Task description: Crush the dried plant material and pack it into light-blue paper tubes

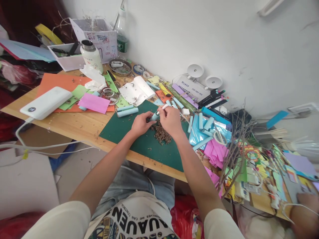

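Observation:
My left hand (141,125) is closed around a small light-blue paper tube (154,117) above the dark green mat (119,127). Close beside it, my right hand (171,121) pinches a thin white stick (163,107) at the tube's upper end; whether its tip is inside the tube I cannot tell. Just below both hands lies a heap of brown dried plant bits (162,135). Two more blue tubes (127,112) rest at the mat's left edge. Several others, such as one blue tube (200,121), lie to the right, near white-handled scissors (219,137).
A white power bank (46,103) with a cable sits at the left edge. Behind are an open white bottle (91,56), a round metal tin (120,67) and a white router-like box (191,87). Dry twigs (236,156) rise at right, near another person's blurred hand (305,212).

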A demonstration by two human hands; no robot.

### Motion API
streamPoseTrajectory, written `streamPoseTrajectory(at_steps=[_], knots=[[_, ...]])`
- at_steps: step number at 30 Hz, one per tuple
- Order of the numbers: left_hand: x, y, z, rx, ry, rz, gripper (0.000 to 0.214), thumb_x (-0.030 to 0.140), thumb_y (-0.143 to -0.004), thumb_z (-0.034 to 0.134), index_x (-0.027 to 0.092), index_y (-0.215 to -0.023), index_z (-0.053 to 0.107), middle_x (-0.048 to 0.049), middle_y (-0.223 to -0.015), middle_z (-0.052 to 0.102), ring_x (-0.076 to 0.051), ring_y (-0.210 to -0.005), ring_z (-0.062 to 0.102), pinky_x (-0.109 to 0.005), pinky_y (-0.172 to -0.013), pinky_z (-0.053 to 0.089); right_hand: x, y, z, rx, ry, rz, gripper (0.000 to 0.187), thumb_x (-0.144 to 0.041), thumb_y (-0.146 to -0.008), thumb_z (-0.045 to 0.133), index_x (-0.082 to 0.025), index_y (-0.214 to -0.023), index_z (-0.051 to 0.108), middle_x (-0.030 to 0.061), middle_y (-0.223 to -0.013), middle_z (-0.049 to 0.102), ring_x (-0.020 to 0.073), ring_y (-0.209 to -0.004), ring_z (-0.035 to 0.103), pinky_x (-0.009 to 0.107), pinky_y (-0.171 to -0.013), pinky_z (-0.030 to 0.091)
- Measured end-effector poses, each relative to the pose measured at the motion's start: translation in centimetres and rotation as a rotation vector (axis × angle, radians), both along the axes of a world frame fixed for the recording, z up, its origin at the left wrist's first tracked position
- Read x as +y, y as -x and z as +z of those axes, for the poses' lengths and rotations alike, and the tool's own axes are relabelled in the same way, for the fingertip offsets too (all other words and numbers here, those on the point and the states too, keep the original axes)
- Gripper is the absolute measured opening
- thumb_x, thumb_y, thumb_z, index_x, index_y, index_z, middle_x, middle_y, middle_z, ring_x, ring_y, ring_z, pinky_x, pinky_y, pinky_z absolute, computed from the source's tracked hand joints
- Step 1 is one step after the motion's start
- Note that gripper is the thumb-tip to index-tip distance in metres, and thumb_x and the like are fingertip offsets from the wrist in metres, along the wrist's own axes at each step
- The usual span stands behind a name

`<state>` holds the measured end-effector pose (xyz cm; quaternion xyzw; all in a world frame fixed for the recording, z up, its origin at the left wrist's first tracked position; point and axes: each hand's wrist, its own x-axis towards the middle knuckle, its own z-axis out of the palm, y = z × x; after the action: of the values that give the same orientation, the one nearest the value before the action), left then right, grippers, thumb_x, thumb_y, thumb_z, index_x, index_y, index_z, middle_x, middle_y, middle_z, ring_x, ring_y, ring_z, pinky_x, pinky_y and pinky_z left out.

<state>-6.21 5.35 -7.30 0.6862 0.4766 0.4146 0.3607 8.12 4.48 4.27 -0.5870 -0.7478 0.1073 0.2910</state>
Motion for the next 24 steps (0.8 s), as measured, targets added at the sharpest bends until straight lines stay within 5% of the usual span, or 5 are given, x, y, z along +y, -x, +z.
streamPoseTrajectory(at_steps=[14, 24], knots=[[0.02, 0.05, -0.09, 0.002, -0.007, -0.009, 0.022, 0.032, -0.08, 0.072, 0.022, -0.099, 0.068, -0.0005, -0.087, 0.072, -0.018, -0.079, 0.064, -0.028, -0.072, 0.05, -0.09, -0.15, 0.32, 0.103, 0.134, 0.029, 0.03, -0.029, -0.095, 0.051, -0.017, -0.074, 0.069, 0.0014, -0.063, 0.063, 0.0128, -0.054, 0.048, 0.028, -0.056, 0.032], [0.06, 0.14, -0.26, -0.011, -0.007, -0.011, 0.021, 0.032, -0.079, 0.072, 0.023, -0.098, 0.068, 0.0005, -0.087, 0.074, -0.018, -0.076, 0.065, -0.029, -0.071, 0.05, 0.47, -0.26, -0.22, 0.051, 0.032, -0.016, 0.031, -0.032, -0.096, 0.049, -0.018, -0.077, 0.069, 0.0024, -0.062, 0.063, 0.0144, -0.054, 0.049, 0.029, -0.058, 0.033]])
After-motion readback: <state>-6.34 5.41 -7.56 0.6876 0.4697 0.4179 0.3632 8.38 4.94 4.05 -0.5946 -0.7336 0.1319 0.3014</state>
